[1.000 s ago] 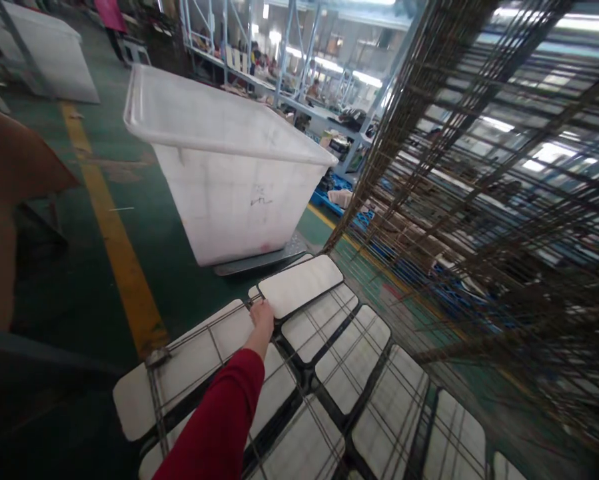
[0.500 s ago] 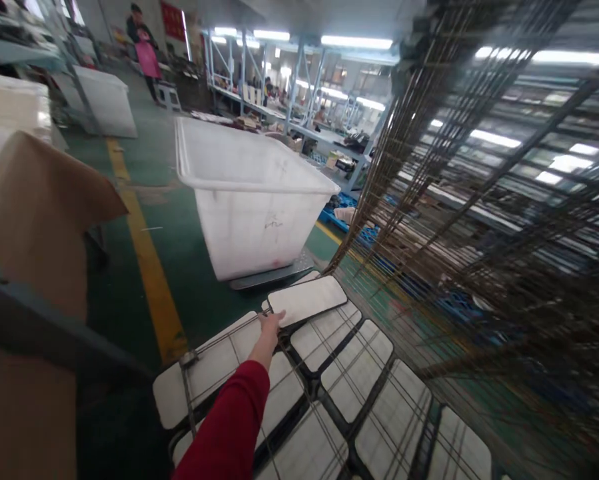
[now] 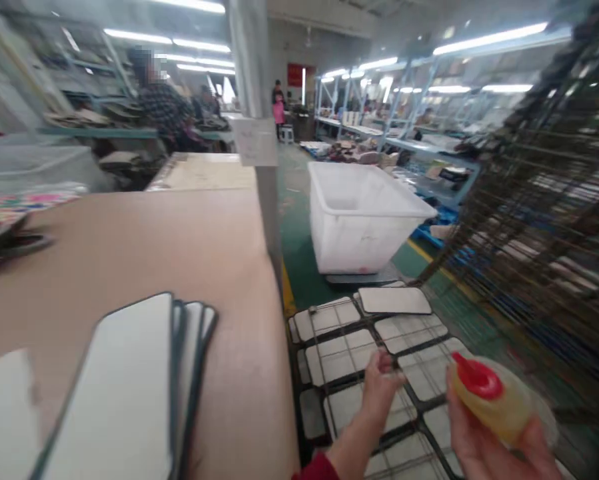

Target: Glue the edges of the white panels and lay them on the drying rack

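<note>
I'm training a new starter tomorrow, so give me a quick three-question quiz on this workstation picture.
1. True or false: the right hand holds a red-capped bottle.
2. What lies stacked on the brown table? A) white panels B) gloves C) paint tins
3. Fill in: the big tub beyond the table is ____ in colour.
Key: 1 true; 2 A; 3 white.

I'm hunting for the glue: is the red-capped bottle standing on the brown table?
No, the right hand holds the bottle over the wire rack, off to the side of the table.
</note>
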A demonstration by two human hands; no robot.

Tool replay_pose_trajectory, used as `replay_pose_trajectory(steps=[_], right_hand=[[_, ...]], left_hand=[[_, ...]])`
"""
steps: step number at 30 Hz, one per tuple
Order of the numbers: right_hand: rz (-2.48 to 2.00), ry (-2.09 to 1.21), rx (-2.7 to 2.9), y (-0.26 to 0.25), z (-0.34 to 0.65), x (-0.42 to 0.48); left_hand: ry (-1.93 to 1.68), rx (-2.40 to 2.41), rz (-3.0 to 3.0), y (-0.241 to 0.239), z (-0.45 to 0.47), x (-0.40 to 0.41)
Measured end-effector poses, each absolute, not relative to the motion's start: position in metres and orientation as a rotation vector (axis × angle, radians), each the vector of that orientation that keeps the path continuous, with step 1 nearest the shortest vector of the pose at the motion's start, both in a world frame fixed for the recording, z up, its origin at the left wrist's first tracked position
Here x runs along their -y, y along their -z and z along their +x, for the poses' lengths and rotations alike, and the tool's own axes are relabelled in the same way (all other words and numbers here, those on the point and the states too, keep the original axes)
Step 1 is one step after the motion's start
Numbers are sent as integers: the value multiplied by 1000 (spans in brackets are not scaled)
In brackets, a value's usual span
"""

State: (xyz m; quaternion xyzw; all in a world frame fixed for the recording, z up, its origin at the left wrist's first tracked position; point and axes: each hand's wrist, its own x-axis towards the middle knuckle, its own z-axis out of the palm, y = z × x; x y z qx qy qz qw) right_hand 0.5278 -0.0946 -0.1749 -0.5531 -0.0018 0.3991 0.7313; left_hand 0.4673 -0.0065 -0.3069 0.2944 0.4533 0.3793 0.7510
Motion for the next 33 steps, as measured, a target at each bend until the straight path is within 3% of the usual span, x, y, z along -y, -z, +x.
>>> replay_pose_trajectory(steps=[5, 9, 13, 17, 22, 26, 29, 33], right_hand=[[-887, -1149, 107, 102, 417, 67], [-741, -1356, 348, 87, 343, 58], [-699, -1441, 455, 98, 282, 45], [-731, -1475, 497, 125, 224, 11], [-880, -1481, 511, 176, 180, -40], [-1013, -1525, 510, 206, 195, -20], [-1044, -1515, 459, 204, 230, 27], [-987, -1132, 280, 180, 295, 79]], left_hand=[[-830, -1017, 987, 307, 306, 150], [-1220, -1399, 981, 282, 157, 189], [-1560, -1876, 1014, 235, 30, 151], [-1599, -1990, 1058, 224, -34, 85], [-1302, -2091, 1230, 244, -49, 32], [-992, -2222, 1344, 252, -56, 5], [-853, -2254, 1368, 249, -69, -29], [-694, -2280, 1433, 239, -82, -84]])
